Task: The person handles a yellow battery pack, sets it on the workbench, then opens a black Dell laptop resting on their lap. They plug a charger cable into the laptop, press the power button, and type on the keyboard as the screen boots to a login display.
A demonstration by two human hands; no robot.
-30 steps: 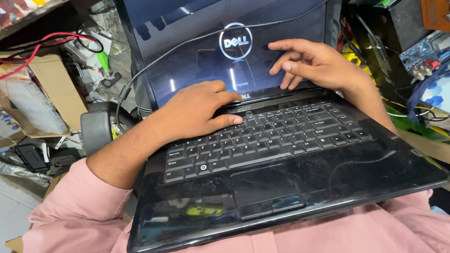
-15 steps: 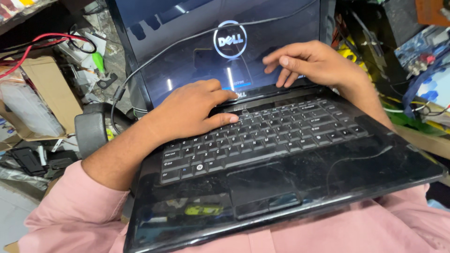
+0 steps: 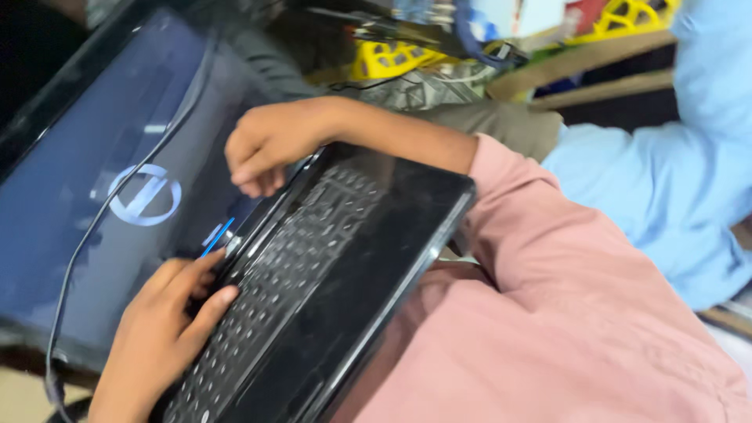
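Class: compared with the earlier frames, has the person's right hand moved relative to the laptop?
Yes. The right hand has slid off the laptop screen toward the hinge and now curls at the keyboard's top corner.
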